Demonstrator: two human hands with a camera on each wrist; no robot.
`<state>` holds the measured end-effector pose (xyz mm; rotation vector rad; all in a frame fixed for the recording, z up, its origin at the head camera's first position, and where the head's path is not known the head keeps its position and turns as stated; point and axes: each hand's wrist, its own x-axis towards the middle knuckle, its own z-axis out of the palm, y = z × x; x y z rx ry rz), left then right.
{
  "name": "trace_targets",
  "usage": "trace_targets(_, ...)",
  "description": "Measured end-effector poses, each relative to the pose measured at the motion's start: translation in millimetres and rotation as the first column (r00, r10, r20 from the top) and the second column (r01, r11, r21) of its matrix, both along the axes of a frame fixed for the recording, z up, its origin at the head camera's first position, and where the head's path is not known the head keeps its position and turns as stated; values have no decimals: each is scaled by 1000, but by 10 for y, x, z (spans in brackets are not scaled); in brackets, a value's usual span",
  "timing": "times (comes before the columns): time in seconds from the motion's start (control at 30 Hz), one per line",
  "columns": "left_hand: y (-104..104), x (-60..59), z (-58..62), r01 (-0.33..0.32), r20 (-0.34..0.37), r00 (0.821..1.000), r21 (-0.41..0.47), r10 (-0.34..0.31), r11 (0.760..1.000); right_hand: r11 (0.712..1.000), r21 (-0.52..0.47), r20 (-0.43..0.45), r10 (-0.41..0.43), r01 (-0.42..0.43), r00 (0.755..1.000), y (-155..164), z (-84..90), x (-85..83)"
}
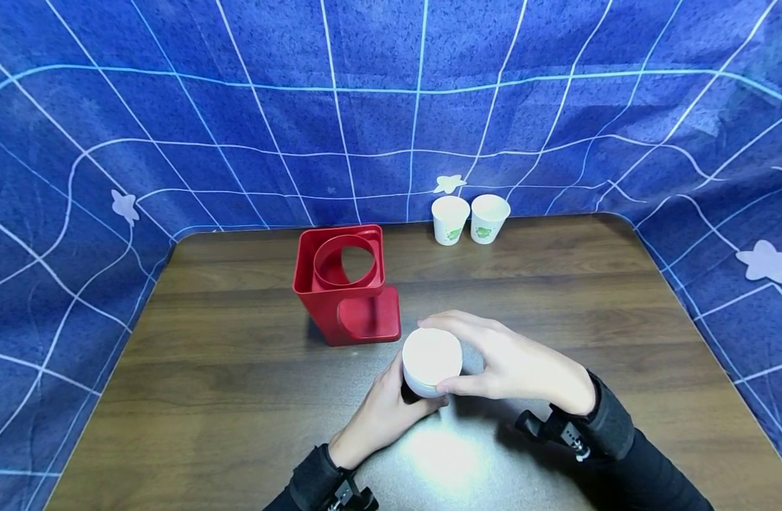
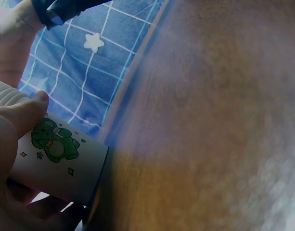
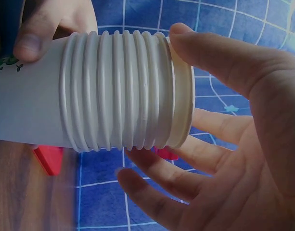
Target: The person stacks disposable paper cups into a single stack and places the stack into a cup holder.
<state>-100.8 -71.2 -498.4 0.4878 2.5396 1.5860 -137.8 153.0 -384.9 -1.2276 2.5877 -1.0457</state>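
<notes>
A stack of white paper cups (image 3: 113, 91) stands upright on the table, its ribbed rims one above another. My left hand (image 1: 384, 411) grips the lower part of the stack, the thumb beside a green cartoon animal (image 2: 56, 140) printed on the side. At the top, my right hand (image 1: 506, 362) holds the uppermost paper cup (image 1: 432, 353) between thumb and fingers. The thumb (image 3: 205, 45) presses at its rim, and the other fingers reach round the opposite side. That top rim sits a little apart from the rims under it.
Left of the stack is a red holder (image 1: 365, 333) with a round opening in its top and a flat foot. Two single paper cups, a left one (image 1: 450, 221) and a right one (image 1: 489, 220), stand at the back edge of the wooden table (image 1: 238, 397). A blue curtain (image 1: 378, 121) hangs behind.
</notes>
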Motion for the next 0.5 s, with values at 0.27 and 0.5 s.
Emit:
trace_targets(0.27,1,3,1,0,2,1000,-6,0,1000,999,37,18,-1,0,1000,9,5,12)
trace_targets(0.5,3,-1,-2,1,-4,1000,0,-1,1000,999,42,17,6,-7,1000,6,-3,9)
